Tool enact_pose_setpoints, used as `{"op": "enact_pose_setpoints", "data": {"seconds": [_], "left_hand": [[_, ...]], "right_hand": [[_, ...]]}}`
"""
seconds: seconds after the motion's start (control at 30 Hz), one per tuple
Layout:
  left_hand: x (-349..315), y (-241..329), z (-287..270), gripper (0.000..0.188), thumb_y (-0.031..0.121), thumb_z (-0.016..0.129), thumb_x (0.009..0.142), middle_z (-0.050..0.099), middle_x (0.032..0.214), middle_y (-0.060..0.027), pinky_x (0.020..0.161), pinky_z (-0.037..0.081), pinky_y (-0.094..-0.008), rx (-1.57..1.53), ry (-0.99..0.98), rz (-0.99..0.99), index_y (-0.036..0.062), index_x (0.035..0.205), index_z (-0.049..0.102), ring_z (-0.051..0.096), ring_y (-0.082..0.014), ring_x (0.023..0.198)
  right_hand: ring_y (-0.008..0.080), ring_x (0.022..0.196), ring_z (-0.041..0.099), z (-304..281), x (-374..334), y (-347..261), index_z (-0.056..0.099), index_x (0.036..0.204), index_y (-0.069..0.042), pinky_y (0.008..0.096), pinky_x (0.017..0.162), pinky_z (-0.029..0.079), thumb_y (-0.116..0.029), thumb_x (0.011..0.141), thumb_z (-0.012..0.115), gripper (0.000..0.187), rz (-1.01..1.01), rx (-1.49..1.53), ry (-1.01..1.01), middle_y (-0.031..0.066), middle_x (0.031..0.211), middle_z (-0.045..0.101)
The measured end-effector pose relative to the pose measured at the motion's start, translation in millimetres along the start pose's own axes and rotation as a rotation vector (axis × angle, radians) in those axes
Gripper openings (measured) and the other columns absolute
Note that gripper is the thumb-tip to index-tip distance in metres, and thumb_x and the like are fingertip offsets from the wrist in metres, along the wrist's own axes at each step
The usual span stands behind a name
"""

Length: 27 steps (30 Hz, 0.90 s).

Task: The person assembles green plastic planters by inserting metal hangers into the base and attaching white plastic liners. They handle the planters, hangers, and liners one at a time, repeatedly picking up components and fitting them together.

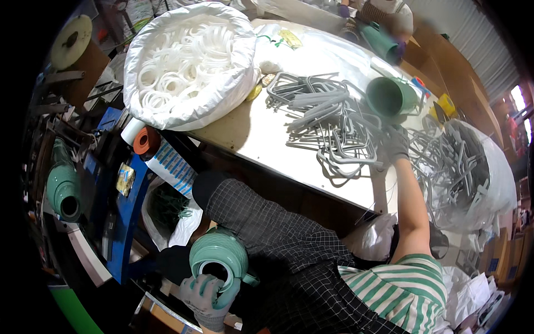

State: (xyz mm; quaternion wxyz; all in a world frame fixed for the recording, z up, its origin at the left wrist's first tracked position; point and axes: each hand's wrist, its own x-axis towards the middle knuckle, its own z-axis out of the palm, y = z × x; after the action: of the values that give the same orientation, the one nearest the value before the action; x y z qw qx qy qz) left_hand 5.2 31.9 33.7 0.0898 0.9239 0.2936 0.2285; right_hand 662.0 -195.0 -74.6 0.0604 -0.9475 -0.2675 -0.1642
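My left hand (207, 299), in a grey glove, grips the rim of a green plastic jug-shaped body (218, 250) with a textured side and a round, pale-ringed opening. This body rests by my lap, its opening tilted toward me. Across the table my right hand (395, 142), also gloved in grey, reaches to the right side of a heap of grey plastic handles (334, 114). Its fingers blend with the grey parts, so their grip is unclear. Just beyond that hand lies a green cylindrical container (391, 96), its open end facing me.
A white sack (192, 114) full of translucent rings stands on the table (250, 136). More grey handles fill a clear bag (495, 178) at the right. Another green body (63, 181) lies at far left near a blue frame (125, 234). Another person (384, 19) works opposite.
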Motion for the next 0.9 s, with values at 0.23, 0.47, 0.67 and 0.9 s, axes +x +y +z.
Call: {"op": "enact_pose_setpoints", "data": {"seconds": [0.23,0.47,0.67,0.9], "left_hand": [[9.0,2.4,5.2,0.038,0.033,0.093,0.062,0.064,0.08,-0.0023,0.064,0.041,-0.0428,0.011,0.051,0.022,0.0152,0.074,0.062,0.061,-0.0266,0.069],[-19.5,-4.4,20.3,0.058,0.041,0.088,0.073,0.069,0.11,-0.0136,0.09,0.049,-0.0488,-0.101,0.131,-0.004,0.008,0.116,0.068,0.065,-0.0365,0.1],[-33.9,-27.5,4.1,0.076,0.025,0.075,0.091,0.051,0.15,-0.0212,0.113,0.043,-0.0512,-0.188,0.598,-0.205,0.0073,0.157,0.04,0.053,-0.0367,0.137],[81.6,-9.6,-62.3,0.055,0.024,0.075,0.091,0.062,0.136,-0.0173,0.11,0.047,-0.0555,0.403,0.104,0.306,0.0081,0.14,0.057,0.061,-0.0396,0.126]], "right_hand": [[0.0351,0.096,0.072,-79.9,59.4,2.7,0.074,0.109,-0.005,0.0425,0.084,0.054,-0.051,0.086,0.076,0.051,0.185,0.521,0.124,0.0182,0.102,0.076],[0.0229,0.081,0.07,-189.8,42.6,-106.2,0.074,0.107,0.001,0.0326,0.073,0.054,-0.044,0.1,0.068,0.046,0.025,0.737,0.304,0.0148,0.101,0.077],[0.0096,0.058,0.051,-218.4,-10.6,-268.2,0.067,0.109,-0.002,0.0242,0.054,0.048,-0.044,0.108,0.058,0.043,0.12,1.79,-0.347,0.0093,0.092,0.071],[0.0086,0.055,0.049,-218.7,-94.3,-426.8,0.064,0.109,-0.007,0.0244,0.053,0.048,-0.057,0.105,0.058,0.05,0.074,1.979,-1.096,0.0068,0.092,0.069]]}}
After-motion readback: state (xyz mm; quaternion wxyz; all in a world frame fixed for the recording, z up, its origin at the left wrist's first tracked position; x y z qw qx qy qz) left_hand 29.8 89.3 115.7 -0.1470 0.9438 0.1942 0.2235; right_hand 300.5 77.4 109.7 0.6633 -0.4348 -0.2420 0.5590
